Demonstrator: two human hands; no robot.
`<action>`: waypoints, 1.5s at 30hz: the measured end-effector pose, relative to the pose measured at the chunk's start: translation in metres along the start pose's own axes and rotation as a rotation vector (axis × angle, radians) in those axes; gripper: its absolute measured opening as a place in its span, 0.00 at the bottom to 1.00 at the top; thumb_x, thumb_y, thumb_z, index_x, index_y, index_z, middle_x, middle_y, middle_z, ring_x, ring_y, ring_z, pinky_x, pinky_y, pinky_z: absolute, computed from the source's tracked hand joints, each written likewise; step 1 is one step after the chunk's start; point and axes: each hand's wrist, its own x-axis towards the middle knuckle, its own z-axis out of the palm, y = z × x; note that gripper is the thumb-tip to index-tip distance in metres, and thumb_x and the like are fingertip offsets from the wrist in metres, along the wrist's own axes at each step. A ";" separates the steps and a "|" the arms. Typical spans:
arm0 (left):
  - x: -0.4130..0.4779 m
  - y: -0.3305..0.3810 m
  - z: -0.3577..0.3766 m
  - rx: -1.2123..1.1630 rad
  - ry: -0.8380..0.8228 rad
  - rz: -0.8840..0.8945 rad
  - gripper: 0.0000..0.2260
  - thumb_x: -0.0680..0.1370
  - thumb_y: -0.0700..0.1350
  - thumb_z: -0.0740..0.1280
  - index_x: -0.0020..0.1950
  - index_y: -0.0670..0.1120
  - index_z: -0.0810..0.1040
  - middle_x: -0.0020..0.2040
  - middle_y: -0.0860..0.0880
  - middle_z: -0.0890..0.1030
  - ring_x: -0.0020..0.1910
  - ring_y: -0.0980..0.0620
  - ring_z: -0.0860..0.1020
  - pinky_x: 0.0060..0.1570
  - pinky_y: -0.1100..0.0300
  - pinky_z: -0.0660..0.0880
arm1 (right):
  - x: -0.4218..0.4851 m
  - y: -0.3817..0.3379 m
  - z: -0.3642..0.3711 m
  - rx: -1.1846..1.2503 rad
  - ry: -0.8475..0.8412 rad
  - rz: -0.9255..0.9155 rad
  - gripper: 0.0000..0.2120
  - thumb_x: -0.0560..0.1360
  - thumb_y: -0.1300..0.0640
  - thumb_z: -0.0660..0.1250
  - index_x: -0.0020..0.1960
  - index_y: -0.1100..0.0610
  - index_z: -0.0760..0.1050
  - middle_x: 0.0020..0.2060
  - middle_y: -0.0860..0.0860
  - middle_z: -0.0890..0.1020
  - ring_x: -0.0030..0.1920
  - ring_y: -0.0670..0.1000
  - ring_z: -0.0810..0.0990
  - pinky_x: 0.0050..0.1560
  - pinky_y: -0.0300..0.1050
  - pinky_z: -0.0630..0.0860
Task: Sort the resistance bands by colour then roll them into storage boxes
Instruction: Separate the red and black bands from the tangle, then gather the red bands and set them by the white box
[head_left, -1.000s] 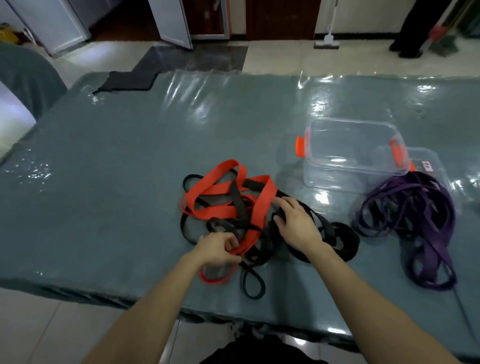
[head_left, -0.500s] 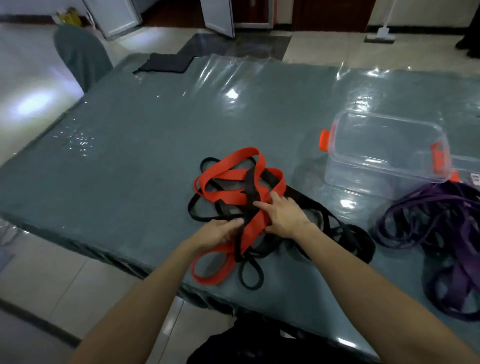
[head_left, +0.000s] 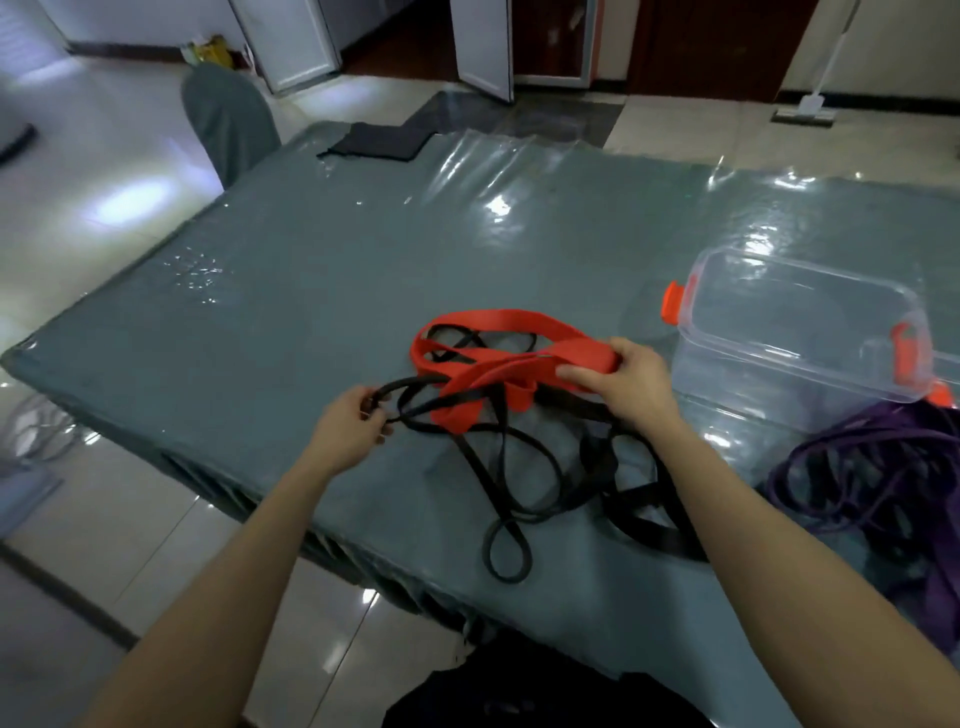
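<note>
Parting red from black, mid-bench (head_left: 311, 291)
Right grip (head_left: 631, 382) pinches the red band (head_left: 498, 325); left grip (head_left: 350, 428), at its nine o'clock, pinches a black band (head_left: 524, 467). Draw them apart slowly so the loops slip free.

A grey-green table (head_left: 311, 312) carried everything, its top covered by a glossy, wrinkled plastic sheet (head_left: 498, 171). A clear storage box (head_left: 753, 374) with orange latches stood on it, uncovered. Just in front of the box, towards the table's near edge, lay a loose heap of purple bands (head_left: 883, 467). To the left of the box sprawled a tangle of black bands (head_left: 540, 483), with red bands (head_left: 493, 322) looped over its far part, partly raised off the surface. Well beyond the box, at the far left corner, lay a flat dark cloth (head_left: 379, 143).
</note>
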 end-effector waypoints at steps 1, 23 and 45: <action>-0.005 0.003 0.003 0.001 -0.020 0.016 0.08 0.85 0.36 0.64 0.62 0.44 0.78 0.46 0.43 0.86 0.44 0.43 0.87 0.52 0.40 0.85 | 0.003 -0.009 -0.006 0.119 -0.023 0.043 0.24 0.63 0.37 0.85 0.47 0.54 0.85 0.41 0.49 0.87 0.40 0.45 0.81 0.47 0.48 0.80; 0.016 0.055 0.003 0.127 0.091 0.076 0.20 0.81 0.49 0.74 0.72 0.47 0.79 0.66 0.45 0.83 0.66 0.45 0.81 0.65 0.53 0.75 | 0.036 -0.141 -0.077 0.544 0.122 -0.187 0.11 0.76 0.44 0.75 0.52 0.49 0.81 0.51 0.56 0.88 0.54 0.62 0.88 0.57 0.68 0.84; 0.039 0.215 0.089 -0.264 -0.339 0.359 0.39 0.63 0.49 0.90 0.69 0.52 0.74 0.58 0.55 0.84 0.55 0.57 0.85 0.53 0.59 0.83 | 0.031 -0.249 -0.128 0.984 0.238 0.006 0.11 0.77 0.58 0.79 0.50 0.65 0.81 0.36 0.58 0.87 0.36 0.54 0.87 0.38 0.46 0.85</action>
